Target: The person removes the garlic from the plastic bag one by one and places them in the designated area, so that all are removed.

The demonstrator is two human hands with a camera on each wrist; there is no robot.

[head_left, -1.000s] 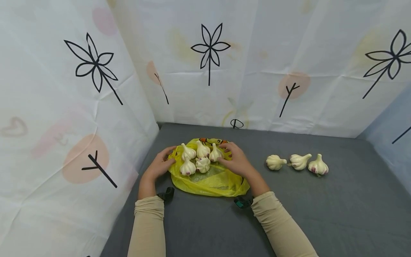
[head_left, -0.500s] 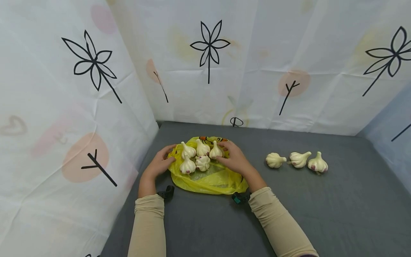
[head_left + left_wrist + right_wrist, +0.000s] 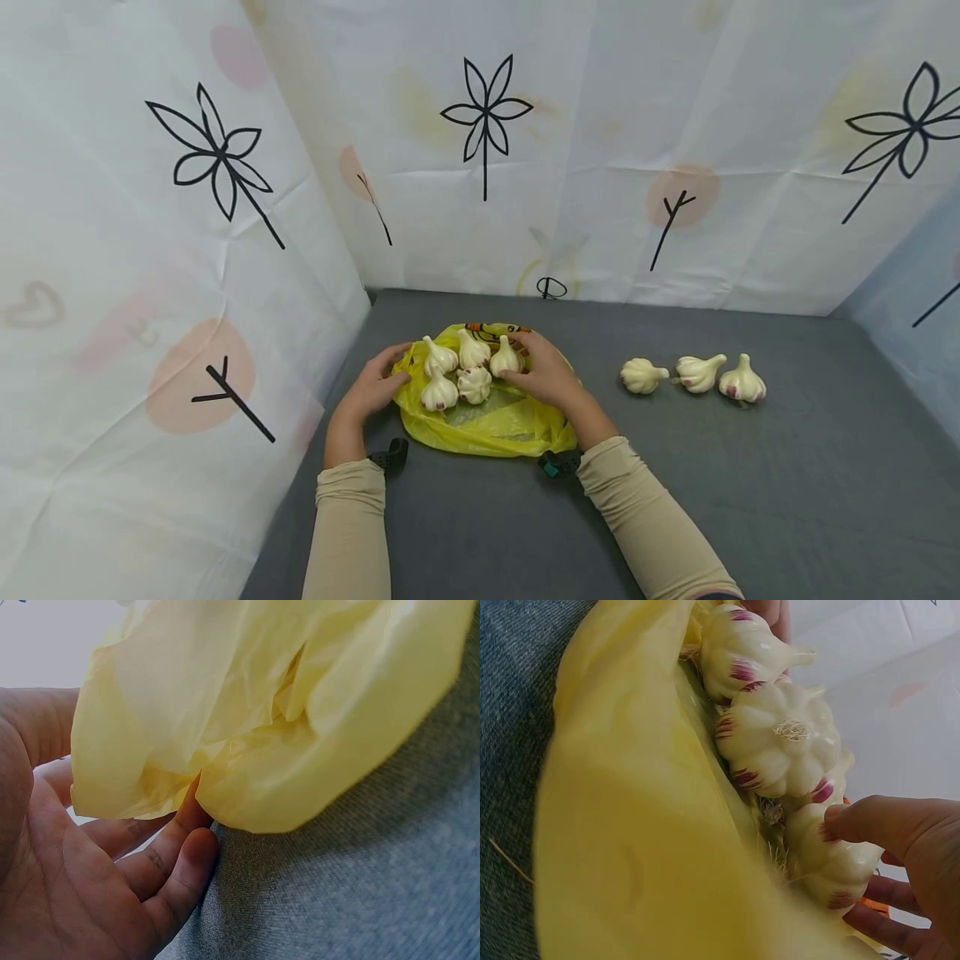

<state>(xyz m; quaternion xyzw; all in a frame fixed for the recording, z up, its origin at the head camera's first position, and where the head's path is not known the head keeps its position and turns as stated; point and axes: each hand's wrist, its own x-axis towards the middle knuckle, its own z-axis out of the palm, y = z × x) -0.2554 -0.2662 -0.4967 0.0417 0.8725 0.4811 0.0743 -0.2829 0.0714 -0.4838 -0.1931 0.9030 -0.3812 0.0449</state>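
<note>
A yellow plastic bag (image 3: 487, 433) lies spread and rumpled on the grey table, with several garlic bulbs (image 3: 474, 385) grouped on its far part. My left hand (image 3: 369, 390) grips the bag's left edge; the left wrist view shows its fingers (image 3: 176, 859) against the yellow plastic (image 3: 247, 735), their tips partly hidden. My right hand (image 3: 550, 375) holds the rightmost garlic bulb (image 3: 506, 357) of the group. In the right wrist view, the thumb (image 3: 877, 821) presses that bulb (image 3: 829, 859) from one side, and fingers lie at its other side.
Three more garlic bulbs stand apart in a row at the right: one on its side (image 3: 643, 377), a middle one (image 3: 699, 373) and a more upright one (image 3: 742, 380). White patterned cloth (image 3: 600, 167) walls the table's back and left.
My right hand and forearm have shifted slightly left, the thumb reaching further across the rightmost bulb. The left hand, the bag and the other bulbs look nearly unchanged.
</note>
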